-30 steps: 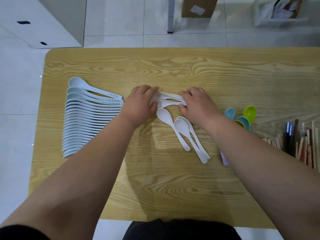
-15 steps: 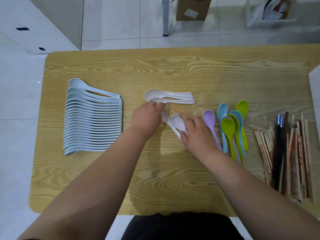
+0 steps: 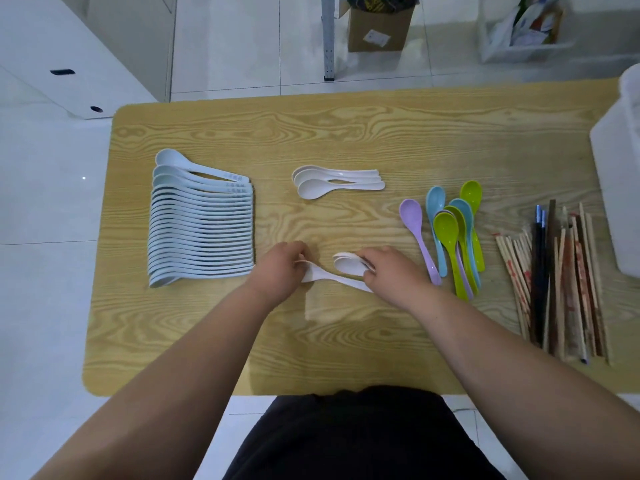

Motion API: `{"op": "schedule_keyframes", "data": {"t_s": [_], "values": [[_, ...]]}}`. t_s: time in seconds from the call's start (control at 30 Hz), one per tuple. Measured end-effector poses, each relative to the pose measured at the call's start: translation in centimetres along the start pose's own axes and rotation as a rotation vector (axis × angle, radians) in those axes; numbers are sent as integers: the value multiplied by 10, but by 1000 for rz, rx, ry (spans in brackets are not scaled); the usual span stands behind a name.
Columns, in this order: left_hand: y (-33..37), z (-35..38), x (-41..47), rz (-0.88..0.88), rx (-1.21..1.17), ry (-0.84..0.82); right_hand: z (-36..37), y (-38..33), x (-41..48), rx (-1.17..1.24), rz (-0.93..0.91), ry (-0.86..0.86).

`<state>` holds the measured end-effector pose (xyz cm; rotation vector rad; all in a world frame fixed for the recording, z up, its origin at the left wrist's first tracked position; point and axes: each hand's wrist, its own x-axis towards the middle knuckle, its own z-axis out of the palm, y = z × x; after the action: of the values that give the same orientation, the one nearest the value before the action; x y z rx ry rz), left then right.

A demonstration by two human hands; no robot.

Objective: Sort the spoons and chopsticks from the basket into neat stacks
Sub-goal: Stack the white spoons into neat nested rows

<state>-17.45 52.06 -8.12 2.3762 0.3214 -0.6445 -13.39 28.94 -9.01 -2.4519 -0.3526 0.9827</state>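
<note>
- Nearest, at mid-table: left hand [image 3: 282, 268] curled closed over one end of a white spoon [image 3: 332, 277], pinching it; exact fingertip contact hidden under the knuckles.
- Just right of it: right hand [image 3: 389, 271] cupped and mostly closed over two or three nested white spoons [image 3: 348, 264], bowls poking out to the left, fingers covering the handles.
- Likely light, stiff, smooth plastic; prone to slide on the wooden table [image 3: 346, 341], so best pinched at the handle and nested bowl into bowl.
- Left, running near to far: long overlapped row of pale blue spoons [image 3: 201, 230], already tidy.
- Right: loose coloured spoons [image 3: 450, 237], then a rough bundle of chopsticks [image 3: 554, 278] beside them; thin, rigid, apt to roll, better gathered at mid-length.
- Farther, centre: small neat stack of white spoons [image 3: 332, 181], probable destination.
- Far right edge: white basket [image 3: 620, 168], partly out of view.
</note>
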Motion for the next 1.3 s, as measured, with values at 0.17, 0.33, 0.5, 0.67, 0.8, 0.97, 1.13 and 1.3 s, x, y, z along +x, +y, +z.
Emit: {"op": "schedule_keyframes", "data": {"t_s": [0.17, 0.33, 0.5, 0.67, 0.8, 0.97, 1.13, 1.3], "values": [[-6, -14, -59, -121, -524, -34, -5, -20, -38, 222, -63, 79], [-8, -25, -96, -175, -739, -71, 0, -68, -83, 343, -101, 49], [4, -37, -120, -120, -903, -86, 22, -113, -108, 374, -65, 29], [6, -48, -138, -102, -900, -136, 31, -132, -121, 385, -56, 68], [-1, -51, -153, 83, -818, -175, 36, -143, -127, 413, -1, 103], [-11, -57, -170, 103, -765, -106, 48, -154, -133, 587, 68, 98], [-21, -56, -179, 126, -766, -40, 56, -167, -137, 750, 40, 43], [-24, -57, -187, 136, -794, -20, 61, -181, -141, 775, 12, -21]]}}
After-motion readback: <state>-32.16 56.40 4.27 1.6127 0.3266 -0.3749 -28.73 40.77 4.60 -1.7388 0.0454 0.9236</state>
